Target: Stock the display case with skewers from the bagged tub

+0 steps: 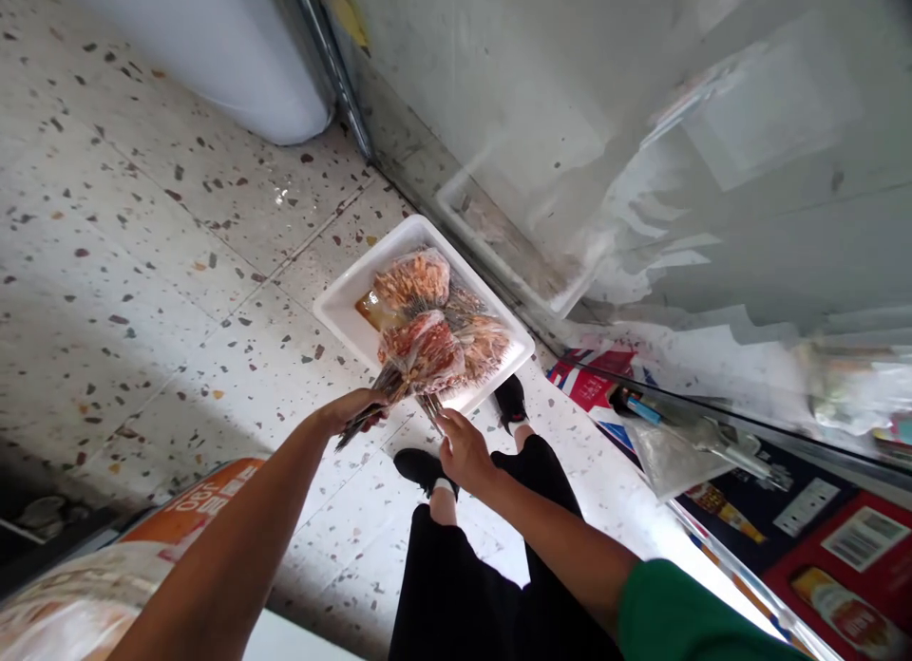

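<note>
A white plastic tub (349, 321) on the floor holds several plastic-wrapped bundles of meat skewers. My left hand (358, 410) is closed around the sticks of a reddish skewer bundle (426, 348) at the tub's near side. Its wrapped meat end points into the tub, over the others. My right hand (462, 443) grips a second set of sticks (429, 405) just to the right; which meat they belong to is partly hidden. An orange skewer bundle (413, 277) lies at the back, beside a little brownish liquid (377, 311). Another pale bundle (481, 346) rests on the right.
A shiny metal panel (499, 120) runs along the tub's far side. A white rounded container (271, 82) stands at upper left. Cardboard boxes (798, 519) sit at right, a bucket with an orange label (206, 500) at lower left. My shoes (420, 466) are close to the tub.
</note>
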Motion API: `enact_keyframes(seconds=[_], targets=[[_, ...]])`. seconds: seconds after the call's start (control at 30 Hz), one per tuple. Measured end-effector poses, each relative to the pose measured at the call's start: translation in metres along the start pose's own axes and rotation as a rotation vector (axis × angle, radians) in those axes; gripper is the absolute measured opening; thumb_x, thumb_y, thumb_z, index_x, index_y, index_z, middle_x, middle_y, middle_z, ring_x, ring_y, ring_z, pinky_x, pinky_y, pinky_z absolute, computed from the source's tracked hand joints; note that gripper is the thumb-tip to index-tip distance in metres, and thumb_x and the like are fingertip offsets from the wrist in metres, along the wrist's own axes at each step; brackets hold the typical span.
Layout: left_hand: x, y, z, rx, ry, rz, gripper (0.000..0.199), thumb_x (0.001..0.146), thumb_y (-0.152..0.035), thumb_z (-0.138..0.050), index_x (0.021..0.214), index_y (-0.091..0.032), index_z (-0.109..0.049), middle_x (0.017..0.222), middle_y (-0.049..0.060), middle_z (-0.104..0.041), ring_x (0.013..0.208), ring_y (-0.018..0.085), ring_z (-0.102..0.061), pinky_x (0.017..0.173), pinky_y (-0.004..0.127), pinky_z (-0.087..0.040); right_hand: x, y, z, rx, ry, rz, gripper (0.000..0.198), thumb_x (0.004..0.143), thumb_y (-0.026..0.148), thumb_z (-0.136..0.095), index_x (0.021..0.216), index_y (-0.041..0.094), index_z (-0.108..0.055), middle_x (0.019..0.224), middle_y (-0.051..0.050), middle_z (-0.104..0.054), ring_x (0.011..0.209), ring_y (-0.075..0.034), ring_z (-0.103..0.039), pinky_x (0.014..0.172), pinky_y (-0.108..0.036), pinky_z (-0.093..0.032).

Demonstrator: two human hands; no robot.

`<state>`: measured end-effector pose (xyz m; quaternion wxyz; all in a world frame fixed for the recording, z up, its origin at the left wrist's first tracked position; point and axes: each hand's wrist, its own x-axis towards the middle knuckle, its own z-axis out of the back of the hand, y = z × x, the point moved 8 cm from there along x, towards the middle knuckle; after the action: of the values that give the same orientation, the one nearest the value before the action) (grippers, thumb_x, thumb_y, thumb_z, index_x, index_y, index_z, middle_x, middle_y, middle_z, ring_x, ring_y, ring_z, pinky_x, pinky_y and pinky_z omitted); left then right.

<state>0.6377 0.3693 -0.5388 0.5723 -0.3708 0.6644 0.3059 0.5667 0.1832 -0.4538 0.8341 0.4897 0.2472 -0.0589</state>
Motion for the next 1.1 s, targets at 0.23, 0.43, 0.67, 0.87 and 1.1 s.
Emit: enact_keyframes(seconds=[0.23,0.43,0.67,0.87,1.1], targets=[[0.013,0.012,0.022,-0.027,0.064,0.023,0.035,0.066,-0.043,-0.07,0.07,-0.009,-0.061,0.063,0.006,-0.059,0.048,0.009,-0.045,0.041,0.019,-0.038,-0.097,-0.026,-0.025,-0.113,0.322,-0.27,0.026,0.077,0.014,-0.045,0.097,0.018,-0.06,0.098,-0.009,-0.062,0.09,-0.021,-0.059,0.079,-0.033,-0.046],[0.014,0.016,0.015,-0.073,0.183,-0.036,0.034,0.071,-0.044,-0.066,0.068,-0.011,-0.056,0.057,0.001,-0.051,0.045,0.007,-0.041,0.04,0.017,-0.036,-0.091,-0.044,-0.053,-0.282,0.486,-0.386,0.023,0.079,0.016,-0.046,0.097,0.013,-0.06,0.099,-0.012,-0.061,0.092,-0.024,-0.058,0.078,-0.033,-0.043],[0.025,0.027,0.031,-0.04,0.218,0.006,0.033,0.062,-0.035,-0.076,0.07,-0.013,-0.054,0.063,0.002,-0.055,0.049,0.007,-0.045,0.043,0.018,-0.039,-0.093,-0.031,-0.067,-0.278,0.613,-0.325,0.035,0.077,0.02,-0.046,0.108,0.007,-0.057,0.105,-0.017,-0.059,0.092,-0.03,-0.058,0.076,-0.038,-0.044],[0.035,0.027,0.043,0.005,0.271,0.106,0.035,0.059,-0.034,-0.079,0.067,-0.014,-0.052,0.06,0.003,-0.054,0.047,0.008,-0.044,0.04,0.018,-0.036,-0.087,-0.027,-0.066,-0.263,0.628,-0.312,0.032,0.078,0.019,-0.045,0.106,0.01,-0.058,0.105,-0.016,-0.059,0.093,-0.03,-0.058,0.076,-0.038,-0.045],[0.043,0.032,0.052,0.01,0.184,0.055,0.04,0.061,-0.043,-0.077,0.064,-0.014,-0.048,0.056,-0.001,-0.049,0.04,0.004,-0.033,0.036,0.017,-0.029,-0.087,-0.024,-0.063,-0.287,0.612,-0.302,0.03,0.078,0.017,-0.045,0.105,0.011,-0.058,0.104,-0.014,-0.06,0.093,-0.028,-0.058,0.078,-0.038,-0.046]])
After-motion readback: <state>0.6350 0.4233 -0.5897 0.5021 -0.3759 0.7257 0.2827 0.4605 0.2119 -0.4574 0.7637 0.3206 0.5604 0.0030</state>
